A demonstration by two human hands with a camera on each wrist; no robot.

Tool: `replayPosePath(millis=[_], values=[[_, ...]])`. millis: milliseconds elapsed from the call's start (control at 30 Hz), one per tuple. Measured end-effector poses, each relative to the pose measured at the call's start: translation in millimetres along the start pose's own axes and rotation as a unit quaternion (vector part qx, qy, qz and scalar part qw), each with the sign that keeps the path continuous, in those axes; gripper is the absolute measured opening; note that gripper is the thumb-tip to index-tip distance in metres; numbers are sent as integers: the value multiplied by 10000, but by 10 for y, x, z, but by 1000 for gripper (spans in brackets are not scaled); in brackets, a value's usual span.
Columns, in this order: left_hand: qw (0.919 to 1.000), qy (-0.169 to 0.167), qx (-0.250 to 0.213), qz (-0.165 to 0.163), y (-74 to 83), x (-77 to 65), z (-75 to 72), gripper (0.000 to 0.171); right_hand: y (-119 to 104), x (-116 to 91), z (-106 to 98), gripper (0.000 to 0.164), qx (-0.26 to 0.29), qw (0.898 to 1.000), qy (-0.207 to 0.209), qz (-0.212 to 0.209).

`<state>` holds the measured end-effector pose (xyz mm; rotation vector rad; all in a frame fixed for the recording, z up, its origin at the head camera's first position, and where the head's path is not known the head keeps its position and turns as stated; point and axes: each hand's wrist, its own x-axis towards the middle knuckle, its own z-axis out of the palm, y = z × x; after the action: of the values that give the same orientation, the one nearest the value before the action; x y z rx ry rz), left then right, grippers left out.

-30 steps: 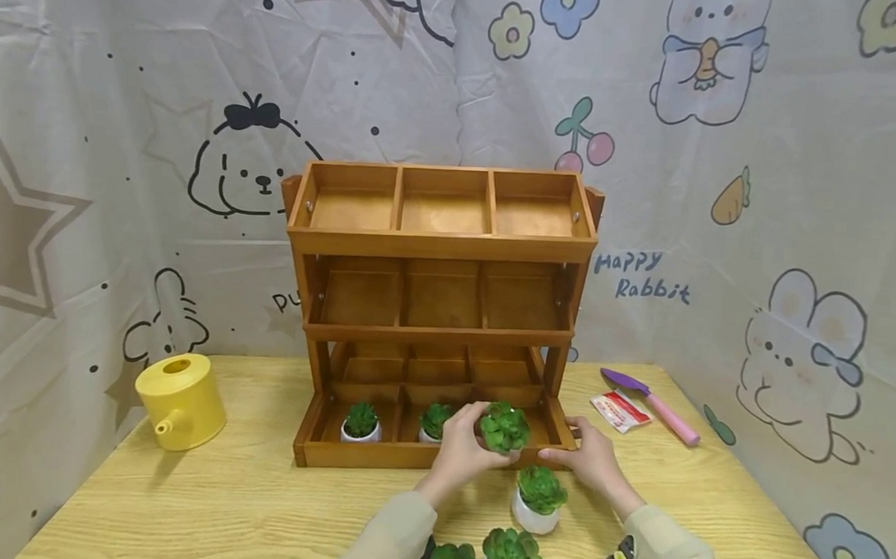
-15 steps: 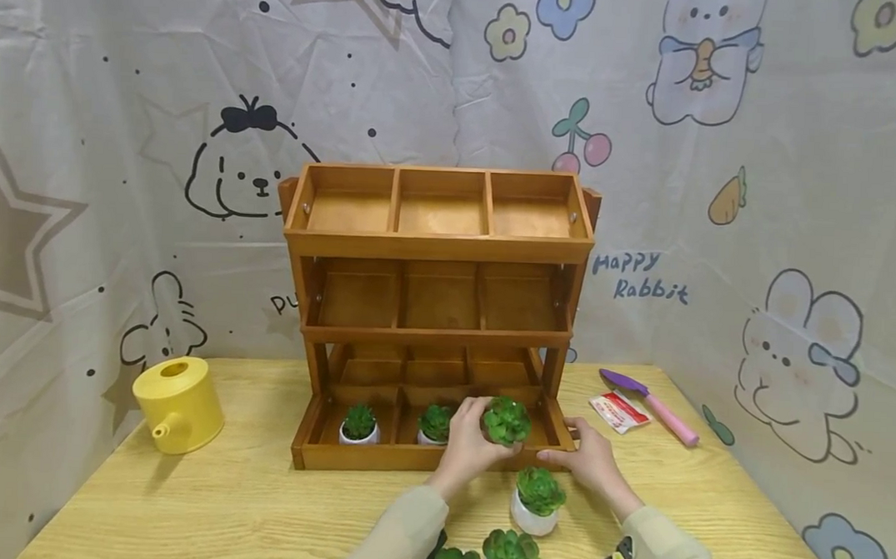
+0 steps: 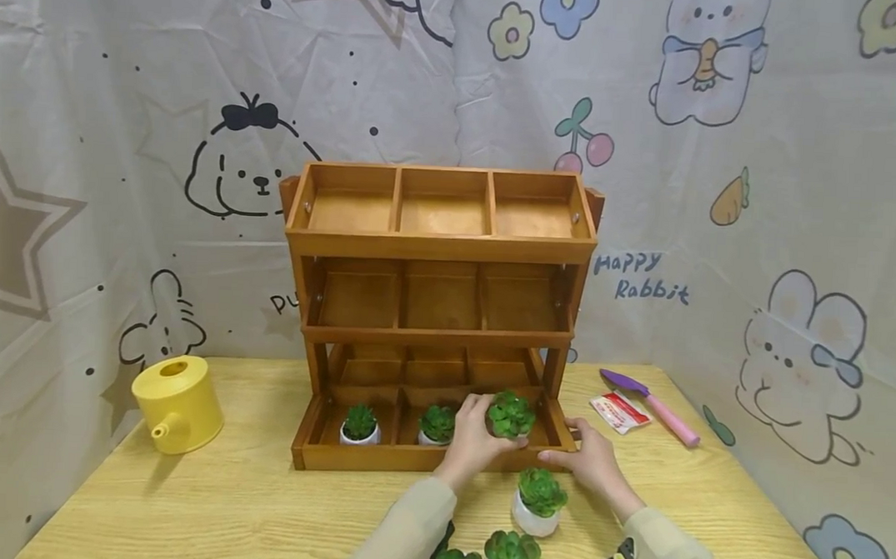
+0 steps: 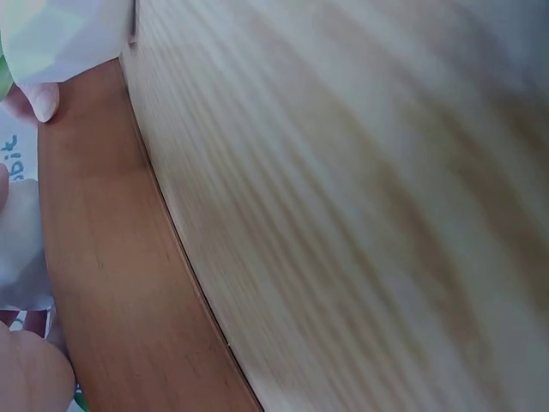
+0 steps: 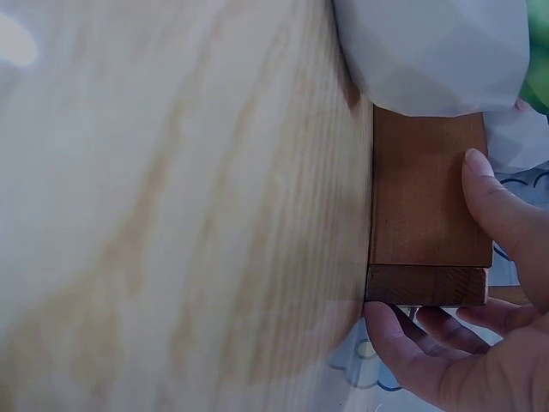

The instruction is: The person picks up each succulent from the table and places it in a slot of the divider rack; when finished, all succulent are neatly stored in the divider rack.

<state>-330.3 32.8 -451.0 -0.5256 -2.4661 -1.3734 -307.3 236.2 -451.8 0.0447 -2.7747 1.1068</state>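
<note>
Green succulent (image 3: pixel 510 414), held by the left hand (image 3: pixel 472 447), is at the wooden rack's (image 3: pixel 442 247) bottom right compartment (image 3: pixel 546 424); the right hand (image 3: pixel 588 461) grips the rack's end. Advisable: brace firmly, seat the succulent level.

Creased, pale grey cloth (image 3: pixel 164 67) hangs behind and along both sides of a light wood-grain counter (image 3: pixel 258 505). Its cartoon prints include a dog (image 3: pixel 253 175) with a black bow, a large brown star (image 3: pixel 6 252), pink cherries (image 3: pixel 585 144), a rabbit (image 3: pixel 805 362) and blue "Happy Rabbit" lettering (image 3: pixel 643 275). The light is soft; shadows on the counter are faint.
</note>
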Motion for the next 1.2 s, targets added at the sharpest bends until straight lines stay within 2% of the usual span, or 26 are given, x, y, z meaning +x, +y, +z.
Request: replayPosePath(millis=[567,800,1200], values=[[9992,-322,227,87,-15,76,37,62,3,13,-1,79,-14,10000,26,-13],[9986,-277,423,156,-17,88,85,60,4,3,3,77,-16,10000,39,-4],[9955,-255,895,-184,8,118,171,63,-1,1,17,78,20,10000,73,-37]])
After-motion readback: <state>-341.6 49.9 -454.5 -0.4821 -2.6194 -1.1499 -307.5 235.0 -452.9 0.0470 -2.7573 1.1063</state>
